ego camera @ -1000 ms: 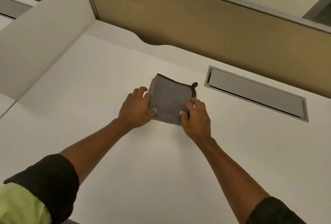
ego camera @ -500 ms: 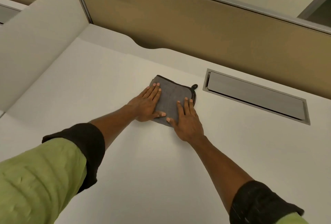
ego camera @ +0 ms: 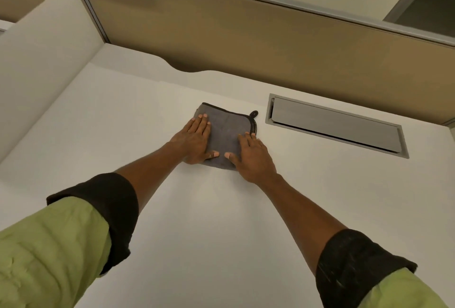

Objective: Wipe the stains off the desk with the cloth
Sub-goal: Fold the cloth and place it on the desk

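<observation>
Head view: both palms have gone from gripping the cloth's [ego camera: 227, 139] edges to lying flat on it, left hand [ego camera: 197, 141] and right hand [ego camera: 253, 157], fingers extended and close together. Cloth folded, mid-desk [ego camera: 221, 221], beside the cable hatch [ego camera: 336, 126]. No stains visible; wiping appears ready to begin

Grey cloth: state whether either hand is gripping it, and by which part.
Neither grips it. The left hand and right hand press flat, fingers extended, on the folded grey cloth, pinning its left and right portions to the desk.
</observation>
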`<state>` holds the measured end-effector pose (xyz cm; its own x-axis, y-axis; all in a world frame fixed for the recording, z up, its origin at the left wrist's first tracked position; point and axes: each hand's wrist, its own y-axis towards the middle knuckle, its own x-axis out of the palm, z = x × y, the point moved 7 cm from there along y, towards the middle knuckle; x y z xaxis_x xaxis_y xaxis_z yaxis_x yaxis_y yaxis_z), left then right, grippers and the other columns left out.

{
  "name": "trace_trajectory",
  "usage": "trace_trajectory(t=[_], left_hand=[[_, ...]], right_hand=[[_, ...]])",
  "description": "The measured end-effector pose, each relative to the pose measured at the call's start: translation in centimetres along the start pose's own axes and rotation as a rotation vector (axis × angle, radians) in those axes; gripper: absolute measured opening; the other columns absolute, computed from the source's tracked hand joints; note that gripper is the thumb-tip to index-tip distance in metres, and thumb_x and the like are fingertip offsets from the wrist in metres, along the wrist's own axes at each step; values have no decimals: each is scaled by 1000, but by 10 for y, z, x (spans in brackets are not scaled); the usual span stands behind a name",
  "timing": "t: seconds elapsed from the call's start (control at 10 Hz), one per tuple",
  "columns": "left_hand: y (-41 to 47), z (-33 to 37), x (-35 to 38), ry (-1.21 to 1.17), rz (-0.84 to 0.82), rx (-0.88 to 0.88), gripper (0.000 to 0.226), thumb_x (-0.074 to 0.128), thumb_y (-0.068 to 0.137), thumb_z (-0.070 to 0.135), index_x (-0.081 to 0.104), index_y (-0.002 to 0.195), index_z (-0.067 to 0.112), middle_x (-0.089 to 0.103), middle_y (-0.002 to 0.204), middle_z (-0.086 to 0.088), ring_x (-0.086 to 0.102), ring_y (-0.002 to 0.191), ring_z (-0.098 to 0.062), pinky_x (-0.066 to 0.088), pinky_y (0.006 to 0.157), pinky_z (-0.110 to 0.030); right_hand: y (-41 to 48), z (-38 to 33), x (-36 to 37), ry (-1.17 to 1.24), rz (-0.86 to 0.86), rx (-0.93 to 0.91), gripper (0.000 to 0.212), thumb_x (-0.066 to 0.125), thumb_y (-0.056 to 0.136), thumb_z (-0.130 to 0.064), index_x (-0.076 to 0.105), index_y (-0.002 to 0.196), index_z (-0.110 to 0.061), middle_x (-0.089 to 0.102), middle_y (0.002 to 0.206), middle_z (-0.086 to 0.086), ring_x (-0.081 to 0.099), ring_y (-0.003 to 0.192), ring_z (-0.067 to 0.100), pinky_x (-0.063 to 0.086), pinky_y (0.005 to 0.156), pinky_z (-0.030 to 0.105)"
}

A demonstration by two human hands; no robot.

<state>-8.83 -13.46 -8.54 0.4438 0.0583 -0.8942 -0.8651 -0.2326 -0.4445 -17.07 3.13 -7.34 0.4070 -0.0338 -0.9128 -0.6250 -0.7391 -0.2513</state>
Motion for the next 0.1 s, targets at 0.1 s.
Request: trace_trajectory(t=[0.1], left_hand=[[-11,13,-11,-2,20,26,108,31,107,73,-12,169,-4,-24,177,-27,-22,167,-38,-10,137,-47]], right_hand=[[-23,8,-18,75,105,46,57,49,102,-57,53,136,-11,61,137,14,56,125,34,48,103,45]])
